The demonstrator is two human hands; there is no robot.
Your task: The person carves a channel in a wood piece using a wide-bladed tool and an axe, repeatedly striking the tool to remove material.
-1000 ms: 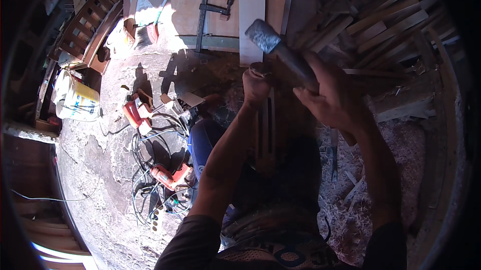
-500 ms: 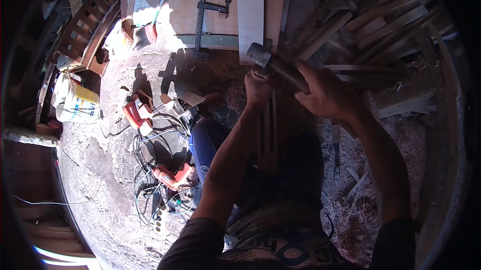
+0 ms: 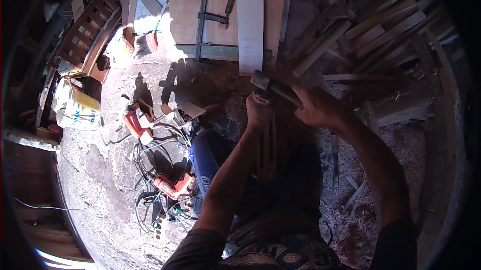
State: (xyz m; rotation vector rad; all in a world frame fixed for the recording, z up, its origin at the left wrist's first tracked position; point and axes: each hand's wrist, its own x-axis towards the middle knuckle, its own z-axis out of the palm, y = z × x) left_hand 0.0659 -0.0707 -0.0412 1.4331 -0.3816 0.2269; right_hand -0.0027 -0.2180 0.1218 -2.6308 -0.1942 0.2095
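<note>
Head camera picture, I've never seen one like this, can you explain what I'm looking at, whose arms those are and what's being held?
This is one view, from a wide fisheye camera worn on a person's head, looking down, so straight edges bend near the rim. The two forearms rising from the bottom are the wearer's own. The right hand grips a hammer by its handle. The left hand is closed around something in shadow just below the hammer head; what it is cannot be told. Ahead lies a pale plank on a wooden board. On the ground to the left are red power tools, tangled cables and a white bucket. Wood scraps pile up on the right.
</note>
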